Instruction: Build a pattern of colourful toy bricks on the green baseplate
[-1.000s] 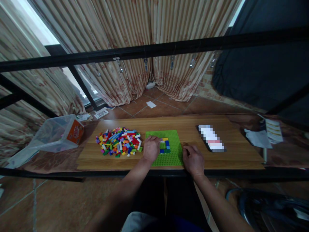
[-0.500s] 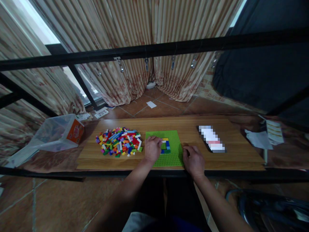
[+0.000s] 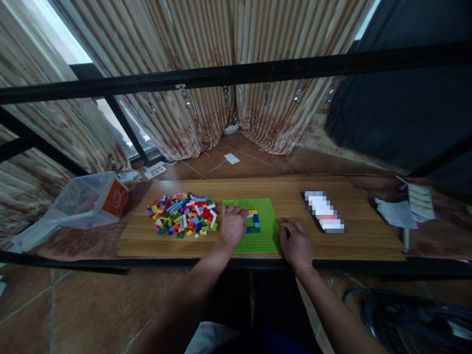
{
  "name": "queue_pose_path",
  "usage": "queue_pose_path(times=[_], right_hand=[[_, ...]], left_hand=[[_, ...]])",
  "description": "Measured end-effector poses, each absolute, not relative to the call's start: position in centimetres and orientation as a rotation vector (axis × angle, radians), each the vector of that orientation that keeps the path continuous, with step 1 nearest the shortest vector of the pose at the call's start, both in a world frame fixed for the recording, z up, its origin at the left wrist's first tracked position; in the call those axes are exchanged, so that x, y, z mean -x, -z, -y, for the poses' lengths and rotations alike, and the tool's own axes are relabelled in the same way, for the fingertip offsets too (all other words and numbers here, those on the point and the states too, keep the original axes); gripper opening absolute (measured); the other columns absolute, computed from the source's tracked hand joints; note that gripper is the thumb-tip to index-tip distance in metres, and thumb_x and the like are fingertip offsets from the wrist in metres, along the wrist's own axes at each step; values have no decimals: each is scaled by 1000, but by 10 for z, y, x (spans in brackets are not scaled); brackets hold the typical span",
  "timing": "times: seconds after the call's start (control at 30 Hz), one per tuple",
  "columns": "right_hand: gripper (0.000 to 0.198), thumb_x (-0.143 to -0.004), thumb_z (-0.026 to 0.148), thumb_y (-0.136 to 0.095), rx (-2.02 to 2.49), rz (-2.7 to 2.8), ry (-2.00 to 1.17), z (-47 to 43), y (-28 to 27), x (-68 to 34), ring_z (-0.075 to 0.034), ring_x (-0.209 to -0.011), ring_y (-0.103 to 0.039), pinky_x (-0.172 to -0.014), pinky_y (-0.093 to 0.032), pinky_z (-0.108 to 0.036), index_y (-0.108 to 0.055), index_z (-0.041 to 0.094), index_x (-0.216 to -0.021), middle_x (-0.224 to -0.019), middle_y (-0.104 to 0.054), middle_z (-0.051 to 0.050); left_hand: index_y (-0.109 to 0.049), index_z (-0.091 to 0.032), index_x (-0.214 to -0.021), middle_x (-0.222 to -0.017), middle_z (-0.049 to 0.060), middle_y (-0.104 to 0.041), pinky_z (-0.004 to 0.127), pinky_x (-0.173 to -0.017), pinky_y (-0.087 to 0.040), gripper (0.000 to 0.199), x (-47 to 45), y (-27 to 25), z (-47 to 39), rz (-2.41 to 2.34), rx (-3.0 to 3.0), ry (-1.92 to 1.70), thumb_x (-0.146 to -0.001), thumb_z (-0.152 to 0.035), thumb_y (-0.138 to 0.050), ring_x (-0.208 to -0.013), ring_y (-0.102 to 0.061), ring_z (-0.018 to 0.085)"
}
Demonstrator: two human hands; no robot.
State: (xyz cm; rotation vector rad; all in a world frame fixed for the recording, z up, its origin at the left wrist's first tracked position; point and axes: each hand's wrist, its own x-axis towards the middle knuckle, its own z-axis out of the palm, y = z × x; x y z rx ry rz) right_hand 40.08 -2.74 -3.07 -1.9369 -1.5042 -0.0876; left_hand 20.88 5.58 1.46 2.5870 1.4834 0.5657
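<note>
A green studded baseplate (image 3: 263,243) lies on the wooden board, with a small ring of toy bricks (image 3: 256,220) in blue, yellow, white and dark green on it. My left hand (image 3: 234,225) is over the plate's left half, fingers bent and pressed together at the ring's left side. The hand covers that side, and whatever its fingertips hold is hidden. Beside the plate's right edge rests my right hand (image 3: 296,244), its fingers curled in with the thumb close to the edge. I cannot make out anything in it. A pile of loose toy bricks (image 3: 184,216) spreads left of the plate.
A phone (image 3: 324,212) with a blurred screen lies to the right on the wooden board (image 3: 357,246). Past the board's left end is a clear plastic bin (image 3: 88,201). Papers (image 3: 396,212) lie off its right end. A black bar (image 3: 236,76) crosses beyond the board.
My left hand's fingertips have shifted slightly over the left side of the brick ring. My right hand stays where it was, beside the plate.
</note>
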Motion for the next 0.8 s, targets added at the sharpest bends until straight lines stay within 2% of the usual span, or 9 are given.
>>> queue_pose_path(times=[0.2, 0.3, 0.4, 0.6, 0.8], right_hand=[[24, -88, 26, -46, 1938, 1507, 76, 29, 28, -400, -19, -80, -59, -72, -43, -29, -69, 20, -87, -90, -65, -7], [25, -88, 26, -45, 1940, 1509, 82, 29, 29, -400, -19, -80, -59, -72, -43, -30, -69, 20, -88, -88, -65, -8], [26, -88, 27, -45, 1931, 1507, 81, 28, 31, -401, -19, -80, -59, -72, -43, -30, -69, 20, -89, -88, -65, -8], [26, -88, 28, -44, 1913, 1503, 102, 27, 35, -402, -20, -81, -59, -73, -44, -30, -69, 20, -90, -91, -66, -8], [27, -88, 31, -45, 1920, 1486, 46, 28, 35, -403, -20, -81, -60, -74, -45, -31, -70, 19, -90, -94, -67, -9]], left_hand=[[-71, -21, -90, -93, 8, -68, 49, -100, -29, 22, -209, -15, -57, -1463, -2628, -555, -87, -14, -50, -96, -55, 25], [-71, -22, -87, -91, 7, -69, 47, -98, -32, 18, -209, -15, -58, -1493, -2532, -596, -87, -17, -53, -96, -57, 25], [-70, -22, -91, -96, 6, -69, 42, -94, -38, 14, -210, -14, -62, -1577, -2328, -679, -82, -17, -60, -97, -58, 24], [-66, -19, -103, -103, 8, -67, 33, -93, -45, 26, -210, -6, -71, -1592, -2186, -755, -78, -14, -62, -100, -60, 22], [-65, -16, -107, -106, 10, -65, 35, -97, -46, 31, -207, -6, -72, -1556, -2126, -779, -77, -11, -62, -105, -60, 24]])
